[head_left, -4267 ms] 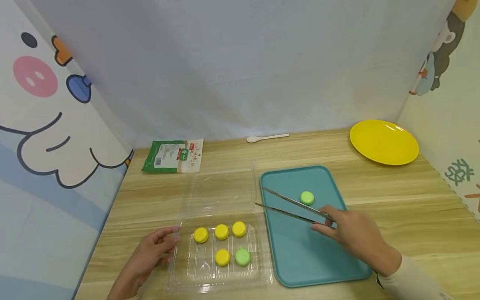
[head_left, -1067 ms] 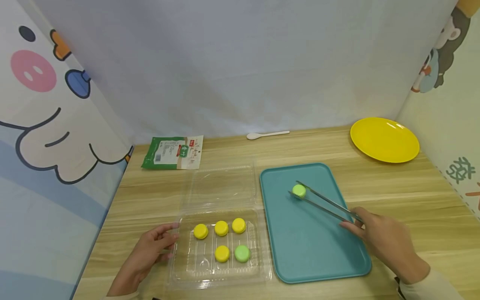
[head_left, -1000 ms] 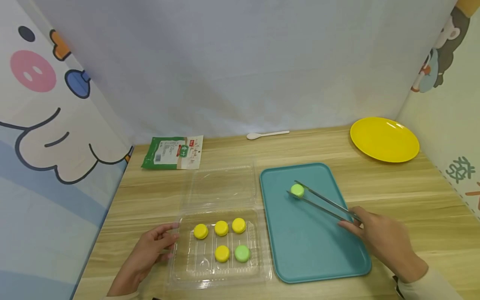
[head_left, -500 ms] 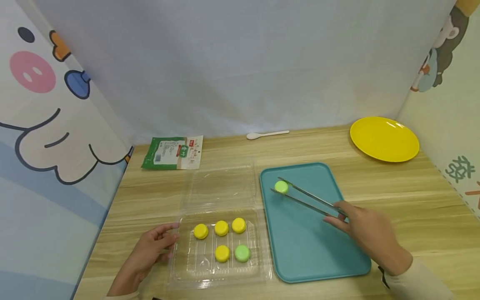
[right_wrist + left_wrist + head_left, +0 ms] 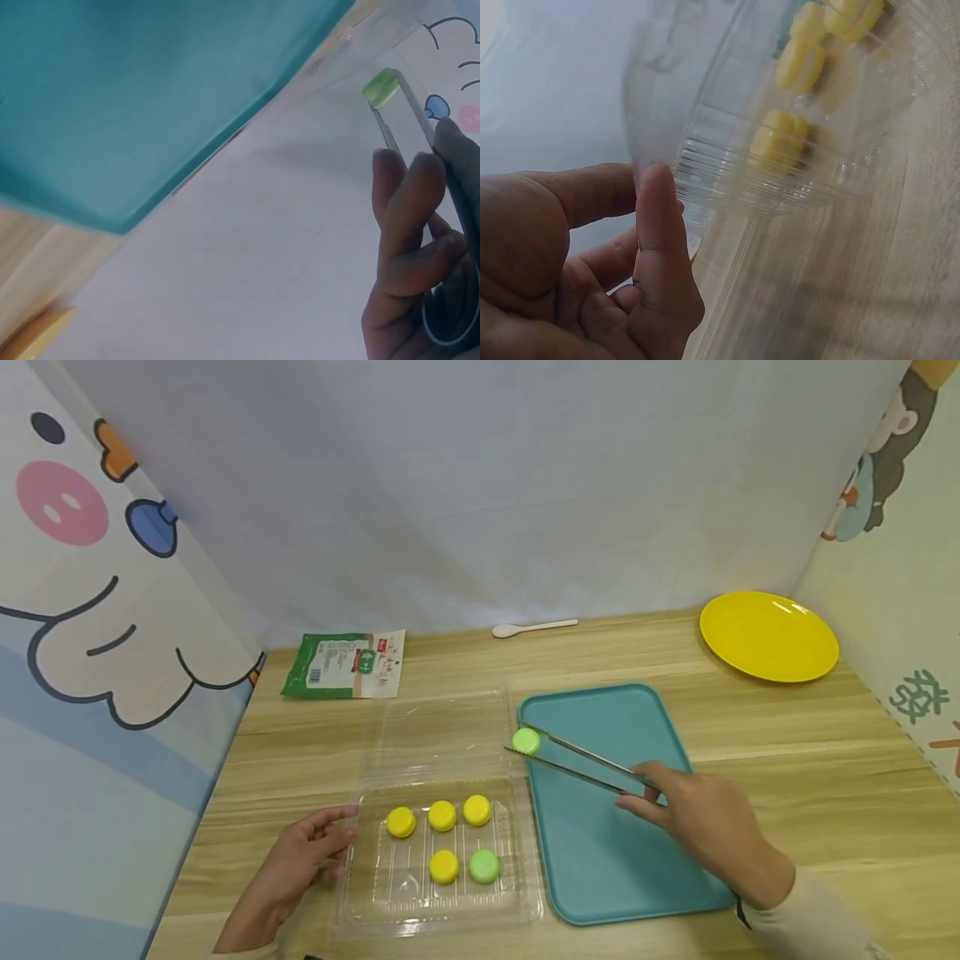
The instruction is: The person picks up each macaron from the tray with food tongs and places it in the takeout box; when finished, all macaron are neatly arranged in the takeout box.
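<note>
In my right hand (image 5: 701,818) I grip metal tongs (image 5: 581,770), whose tips squeeze a light green macaron (image 5: 527,742). That macaron hangs over the left edge of the teal tray (image 5: 622,852); the right wrist view shows it between the tong tips, raised above the tray. My left hand (image 5: 296,864) pinches the left rim of a clear plastic box (image 5: 405,914) between thumb and fingers, as the left wrist view confirms. Inside the box sit several yellow macarons (image 5: 442,816) and one green macaron (image 5: 484,866). The box's clear lid (image 5: 446,731) lies folded back behind it.
A green and white packet (image 5: 345,665) lies at the back left of the wooden table (image 5: 300,752). Behind the tray is a white spoon (image 5: 534,628). At the back right rests a yellow plate (image 5: 768,637), near the printed side wall (image 5: 900,602).
The tongs took hold of the green macaron on the tray, and my right hand has carried it left to the tray's edge. My left hand stays at the box rim.
</note>
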### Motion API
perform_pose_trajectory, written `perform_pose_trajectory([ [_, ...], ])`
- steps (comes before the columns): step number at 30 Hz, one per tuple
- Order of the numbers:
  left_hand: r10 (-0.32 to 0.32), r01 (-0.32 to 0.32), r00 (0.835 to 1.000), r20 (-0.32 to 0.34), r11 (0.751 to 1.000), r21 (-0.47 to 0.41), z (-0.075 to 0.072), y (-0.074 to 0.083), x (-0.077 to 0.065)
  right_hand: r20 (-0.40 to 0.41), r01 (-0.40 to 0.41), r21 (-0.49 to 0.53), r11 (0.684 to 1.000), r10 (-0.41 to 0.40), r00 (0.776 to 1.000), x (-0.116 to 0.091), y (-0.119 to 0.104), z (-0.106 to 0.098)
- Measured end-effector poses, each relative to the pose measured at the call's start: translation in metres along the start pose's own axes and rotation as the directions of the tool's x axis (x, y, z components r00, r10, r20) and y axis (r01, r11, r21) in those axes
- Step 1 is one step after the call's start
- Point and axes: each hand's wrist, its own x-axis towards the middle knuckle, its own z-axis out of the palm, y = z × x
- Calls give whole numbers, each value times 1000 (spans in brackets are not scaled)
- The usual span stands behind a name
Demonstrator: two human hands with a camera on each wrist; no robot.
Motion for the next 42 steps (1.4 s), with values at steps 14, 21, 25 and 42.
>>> perform_pose_trajectory([
  [14, 7, -7, 1000, 13, 1000, 4, -1, -2, 0, 3, 62, 61, 996, -62, 998, 3, -15, 6],
  [21, 10, -10, 1000, 12, 1000, 3, -1, -1, -1, 13, 79, 95, 992, -81, 997, 5, -24, 8],
  [25, 6, -6, 1000, 7, 1000, 4, 0, 0, -1, 20, 89, 123, 988, -93, 996, 8, -28, 10],
  [42, 13, -12, 1000, -6, 1000, 14, 0, -1, 0, 71, 161, 207, 965, -179, 981, 17, -50, 18],
])
